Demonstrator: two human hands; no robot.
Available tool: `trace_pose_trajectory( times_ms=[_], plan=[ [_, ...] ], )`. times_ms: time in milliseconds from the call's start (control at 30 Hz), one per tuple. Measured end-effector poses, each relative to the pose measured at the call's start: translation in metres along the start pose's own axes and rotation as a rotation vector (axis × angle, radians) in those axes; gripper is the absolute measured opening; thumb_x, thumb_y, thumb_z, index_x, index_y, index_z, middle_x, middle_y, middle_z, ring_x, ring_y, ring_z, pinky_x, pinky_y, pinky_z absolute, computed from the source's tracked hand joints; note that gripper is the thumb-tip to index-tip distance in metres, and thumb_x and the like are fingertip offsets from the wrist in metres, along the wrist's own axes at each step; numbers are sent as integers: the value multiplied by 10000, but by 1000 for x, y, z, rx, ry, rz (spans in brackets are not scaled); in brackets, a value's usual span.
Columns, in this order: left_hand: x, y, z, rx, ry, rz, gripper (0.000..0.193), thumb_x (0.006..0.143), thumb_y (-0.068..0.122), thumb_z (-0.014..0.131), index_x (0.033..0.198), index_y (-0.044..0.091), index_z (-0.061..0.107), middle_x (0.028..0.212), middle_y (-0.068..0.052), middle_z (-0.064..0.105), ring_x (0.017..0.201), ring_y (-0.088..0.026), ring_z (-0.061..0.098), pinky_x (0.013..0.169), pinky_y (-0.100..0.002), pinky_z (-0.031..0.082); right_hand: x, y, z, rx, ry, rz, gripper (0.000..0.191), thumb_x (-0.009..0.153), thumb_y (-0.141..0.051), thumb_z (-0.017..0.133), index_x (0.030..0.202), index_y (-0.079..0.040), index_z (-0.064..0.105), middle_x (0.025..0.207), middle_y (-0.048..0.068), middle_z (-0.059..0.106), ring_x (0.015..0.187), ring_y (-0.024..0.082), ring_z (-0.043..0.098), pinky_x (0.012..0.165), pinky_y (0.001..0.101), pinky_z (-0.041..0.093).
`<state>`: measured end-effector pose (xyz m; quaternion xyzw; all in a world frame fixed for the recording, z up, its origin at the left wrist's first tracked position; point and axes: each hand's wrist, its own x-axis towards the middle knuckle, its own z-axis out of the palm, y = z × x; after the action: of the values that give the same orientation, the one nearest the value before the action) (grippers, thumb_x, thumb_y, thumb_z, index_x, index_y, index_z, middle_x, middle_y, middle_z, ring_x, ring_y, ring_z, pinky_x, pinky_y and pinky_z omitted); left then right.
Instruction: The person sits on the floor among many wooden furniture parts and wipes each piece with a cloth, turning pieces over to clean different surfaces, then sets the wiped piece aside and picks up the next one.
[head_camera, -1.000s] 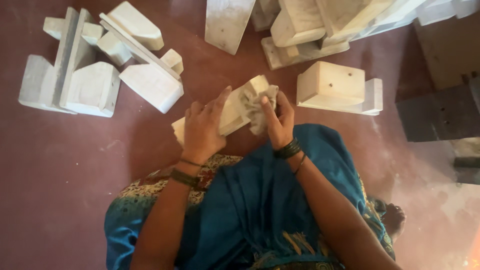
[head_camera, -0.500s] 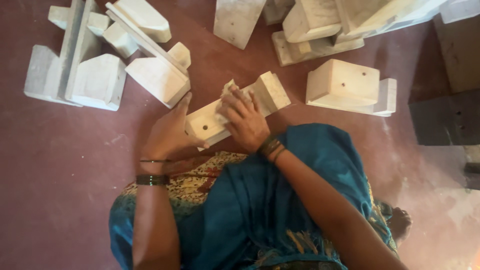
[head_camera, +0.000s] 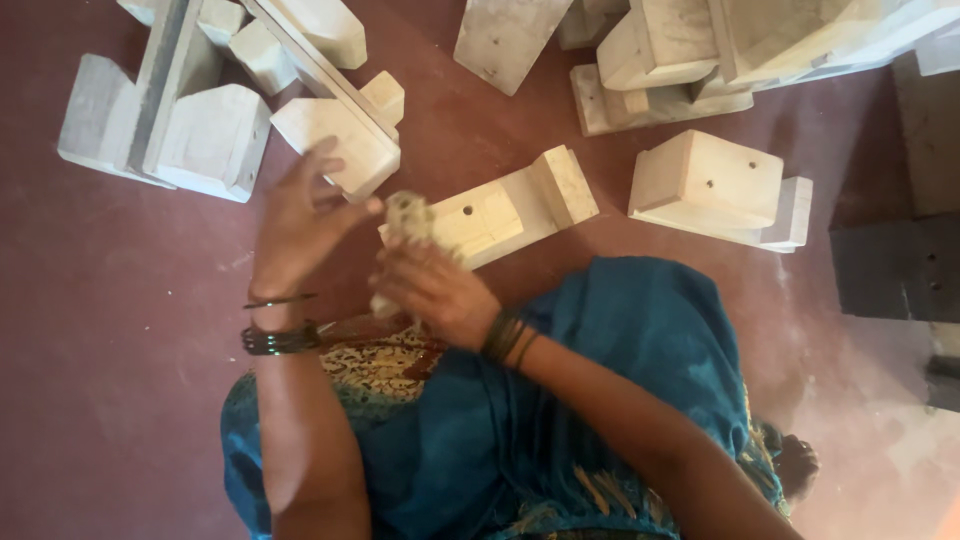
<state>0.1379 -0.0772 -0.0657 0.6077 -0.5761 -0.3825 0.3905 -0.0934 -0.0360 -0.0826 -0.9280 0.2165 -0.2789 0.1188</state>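
Centrally, wooden piece (head_camera: 500, 212), floor (head_camera: 120, 330) around.

The floor (head_camera: 120, 380) is seen in a dull maroon red, lightened by a pale dusty patch to the right of the blue garment (head_camera: 600, 420), which is a deep teal blue with faint golden streaks near its lower edge and a cream-and-dark printed cloth (head_camera: 385, 365) showing at its upper left. Above the garment, the wooden block (head_camera: 510, 210) and the other wooden pieces (head_camera: 700, 185) are seen in whitish pale grey, marked by small dark holes. A crumpled off-white rag (head_camera: 405, 220) is seen against the block, and dark bangles (head_camera: 278, 338) are worn on the left wrist.
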Motion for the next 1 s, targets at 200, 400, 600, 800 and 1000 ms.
trace_pose_trajectory(
  times_ms=[200, 400, 600, 800, 1000],
  plan=[
    [-2, -5, 5, 35, 180, 66, 186, 936, 166, 756, 1069, 37, 750, 982, -107, 767, 867, -184, 759, 774, -323, 584, -23, 1, -20, 155, -41, -3, 482, 897, 7, 627, 1370, -86, 646, 1337, 107, 670, 1281, 294, 633, 1106, 448, 529],
    [-5, -15, 14, 345, 96, 99, 196, 854, 255, 794, 856, 60, 772, 837, -159, 737, 744, -322, 707, 672, -428, 537, -43, 60, -43, 341, 437, 778, 399, 986, -50, 626, 1375, 28, 582, 739, -11, 544, 668, 77, 502, 575, 265, 464],
    [-26, -50, 33, 842, -211, -95, 99, 801, 184, 724, 782, 168, 820, 841, -130, 758, 788, -344, 736, 697, -464, 578, -34, 70, -64, 42, 298, 478, 208, 1027, 1, 602, 1233, 2, 625, 1066, 169, 641, 938, 338, 657, 808, 413, 536],
    [-28, -79, 74, 1041, -374, -234, 138, 754, 240, 766, 852, 154, 814, 890, -137, 767, 861, -329, 757, 677, -459, 600, -14, 55, -58, -37, 147, 461, 312, 923, -23, 653, 1233, -53, 670, 1135, 165, 654, 981, 410, 654, 789, 480, 544],
    [-23, -97, 97, 1070, -324, -214, 166, 873, 195, 650, 878, 181, 816, 899, -96, 777, 872, -302, 759, 643, -443, 591, -14, 55, -59, -10, 147, 463, 289, 946, -34, 667, 1233, -66, 663, 1147, 145, 645, 990, 392, 661, 790, 467, 547]
  ],
)
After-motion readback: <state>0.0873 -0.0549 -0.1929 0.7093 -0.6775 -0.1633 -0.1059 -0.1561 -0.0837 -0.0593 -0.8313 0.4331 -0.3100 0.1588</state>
